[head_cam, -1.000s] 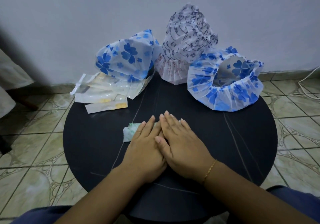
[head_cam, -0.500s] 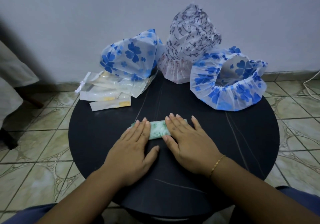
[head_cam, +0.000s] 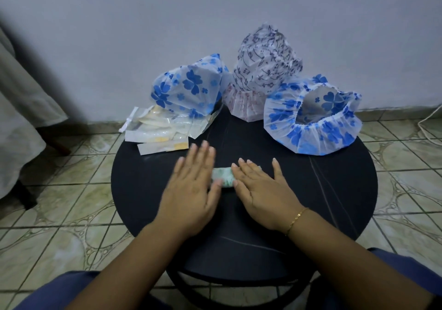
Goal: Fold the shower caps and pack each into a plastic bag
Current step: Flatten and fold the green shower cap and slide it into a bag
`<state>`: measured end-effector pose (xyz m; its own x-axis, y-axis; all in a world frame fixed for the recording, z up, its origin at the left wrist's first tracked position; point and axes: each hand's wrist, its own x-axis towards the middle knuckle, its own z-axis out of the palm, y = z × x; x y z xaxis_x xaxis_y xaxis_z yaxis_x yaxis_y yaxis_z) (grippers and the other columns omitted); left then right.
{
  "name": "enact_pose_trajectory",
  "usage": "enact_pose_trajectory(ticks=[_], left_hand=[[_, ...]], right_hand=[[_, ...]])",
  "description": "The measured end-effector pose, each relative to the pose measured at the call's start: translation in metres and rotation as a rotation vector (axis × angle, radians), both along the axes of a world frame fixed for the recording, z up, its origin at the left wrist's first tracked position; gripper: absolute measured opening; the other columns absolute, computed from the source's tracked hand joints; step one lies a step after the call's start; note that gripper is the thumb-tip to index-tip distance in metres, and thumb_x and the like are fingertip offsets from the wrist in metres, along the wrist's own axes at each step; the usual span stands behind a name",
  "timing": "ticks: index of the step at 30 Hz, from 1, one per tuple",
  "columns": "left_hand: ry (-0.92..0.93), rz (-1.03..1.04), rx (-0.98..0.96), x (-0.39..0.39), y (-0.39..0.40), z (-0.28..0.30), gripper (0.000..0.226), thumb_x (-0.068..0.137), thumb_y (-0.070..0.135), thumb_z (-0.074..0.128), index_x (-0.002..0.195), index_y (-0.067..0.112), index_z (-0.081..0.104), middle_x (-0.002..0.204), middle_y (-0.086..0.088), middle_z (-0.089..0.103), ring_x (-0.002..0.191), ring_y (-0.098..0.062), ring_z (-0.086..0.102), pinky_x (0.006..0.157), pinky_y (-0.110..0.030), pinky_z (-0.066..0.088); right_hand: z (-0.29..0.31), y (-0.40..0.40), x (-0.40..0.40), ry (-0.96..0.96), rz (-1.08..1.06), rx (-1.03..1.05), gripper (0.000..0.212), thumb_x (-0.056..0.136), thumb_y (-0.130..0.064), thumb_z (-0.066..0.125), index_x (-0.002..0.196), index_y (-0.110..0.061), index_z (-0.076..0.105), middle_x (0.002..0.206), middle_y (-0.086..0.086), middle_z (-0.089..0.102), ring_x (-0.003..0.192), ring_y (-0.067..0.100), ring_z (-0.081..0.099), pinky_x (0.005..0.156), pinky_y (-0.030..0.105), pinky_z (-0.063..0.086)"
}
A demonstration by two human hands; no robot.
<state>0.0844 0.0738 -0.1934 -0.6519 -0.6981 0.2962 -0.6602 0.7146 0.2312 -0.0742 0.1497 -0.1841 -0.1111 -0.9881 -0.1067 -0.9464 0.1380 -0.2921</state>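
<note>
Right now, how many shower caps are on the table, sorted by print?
Blue flower print: 2, back left and back right
Dark music-note print: 1
Green, folded under the hands: 1
Total: 4

No legible text, label, brand, number or sign appears on any surface. The translucent white shower cap with dark line markings [head_cam: 263, 70], standing at the back of the round black worktop [head_cam: 334, 190], carries a printed pattern resembling small musical notes and scrolls, not readable characters. To the left of that cap, the stack of clear plastic bags with yellowish strips [head_cam: 157, 132] shows no readable print; any marking there is too small and blurred to make out.
</note>
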Motion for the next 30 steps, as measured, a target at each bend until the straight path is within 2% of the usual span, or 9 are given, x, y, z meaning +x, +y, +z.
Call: enact_pose_trajectory(ticks=[3,7,12,19,21,23,25,27,30], left_hand=[[-0.142,-0.074,0.122,-0.013,0.007,-0.008,0.080,0.073,0.059,-0.015,0.145,0.026,-0.013,0.156,0.010,-0.015,0.140,-0.003,-0.020,0.113,-0.023,-0.015],[-0.243,-0.119,0.126,-0.015,0.008,-0.012,0.076,0.068,0.056,-0.017,0.137,0.026,-0.026,0.147,0.010,-0.029,0.140,-0.008,-0.024,0.116,-0.028,-0.013],[-0.267,-0.149,0.153,-0.014,0.007,-0.011,0.072,0.066,0.056,-0.015,0.131,0.029,-0.032,0.140,0.013,-0.035,0.136,-0.005,-0.028,0.114,-0.026,-0.016],[-0.207,-0.081,0.215,-0.011,-0.001,-0.017,0.069,0.089,0.059,0.005,0.147,0.027,-0.011,0.153,0.014,-0.017,0.141,-0.004,-0.019,0.117,-0.026,-0.009],[-0.175,-0.054,0.212,-0.009,-0.001,-0.015,0.062,0.098,0.053,0.017,0.148,0.027,-0.007,0.153,0.016,-0.014,0.142,-0.003,-0.014,0.116,-0.023,-0.007],[-0.140,-0.022,0.203,-0.008,-0.004,-0.013,0.058,0.098,0.051,0.022,0.150,0.030,0.004,0.156,0.014,-0.003,0.144,-0.004,-0.008,0.114,-0.023,-0.004],[-0.098,0.060,0.209,-0.008,-0.006,-0.011,0.058,0.098,0.051,0.027,0.150,0.032,0.011,0.158,0.010,0.004,0.145,-0.009,-0.005,0.115,-0.025,-0.001],[-0.042,0.200,0.189,-0.007,-0.007,-0.011,0.066,0.094,0.055,0.035,0.150,0.025,0.014,0.159,0.004,0.008,0.146,-0.015,-0.003,0.116,-0.031,0.003],[0.113,0.346,0.079,-0.007,-0.003,-0.013,0.059,0.086,0.056,0.050,0.131,0.018,0.046,0.136,-0.001,0.041,0.134,-0.020,0.028,0.109,-0.032,0.021]], right_hand=[[0.007,-0.001,0.006,-0.082,-0.061,-0.047,0.053,0.099,-0.039,0.007,0.150,-0.022,0.007,0.158,-0.007,0.001,0.143,0.002,-0.007,0.112,0.040,-0.021],[0.006,-0.004,0.026,-0.058,-0.005,-0.172,0.080,0.078,-0.052,-0.010,0.149,-0.019,0.001,0.158,-0.004,-0.006,0.142,0.005,-0.013,0.114,0.035,-0.017],[-0.006,-0.010,0.030,-0.154,0.068,-0.081,0.055,0.099,-0.039,0.013,0.149,-0.021,-0.003,0.157,-0.007,-0.010,0.141,-0.001,-0.013,0.116,0.026,-0.011],[-0.002,-0.001,0.001,-0.099,0.044,-0.014,0.051,0.101,-0.034,0.017,0.149,-0.027,0.004,0.156,-0.014,-0.004,0.135,-0.009,-0.010,0.115,0.023,-0.007],[-0.002,0.001,-0.002,-0.050,-0.028,-0.113,0.048,0.099,-0.034,0.025,0.147,-0.032,0.021,0.155,-0.018,0.013,0.139,-0.008,0.004,0.114,0.023,0.005],[0.001,0.000,-0.005,-0.041,-0.117,-0.239,0.039,0.097,-0.035,0.036,0.135,-0.036,0.045,0.144,-0.021,0.039,0.133,-0.004,0.029,0.103,0.024,0.019],[0.005,-0.005,-0.008,-0.122,-0.186,-0.251,0.031,0.093,-0.033,0.047,0.122,-0.035,0.058,0.127,-0.019,0.055,0.121,0.005,0.044,0.097,0.026,0.028],[0.008,-0.011,-0.010,-0.290,-0.241,-0.162,0.037,0.090,-0.033,0.055,0.127,-0.030,0.055,0.122,-0.008,0.055,0.116,0.013,0.049,0.095,0.027,0.037],[0.009,-0.014,-0.003,-0.407,-0.286,-0.056,0.034,0.085,-0.036,0.058,0.118,-0.029,0.058,0.115,-0.002,0.052,0.104,0.015,0.054,0.089,0.029,0.044]])
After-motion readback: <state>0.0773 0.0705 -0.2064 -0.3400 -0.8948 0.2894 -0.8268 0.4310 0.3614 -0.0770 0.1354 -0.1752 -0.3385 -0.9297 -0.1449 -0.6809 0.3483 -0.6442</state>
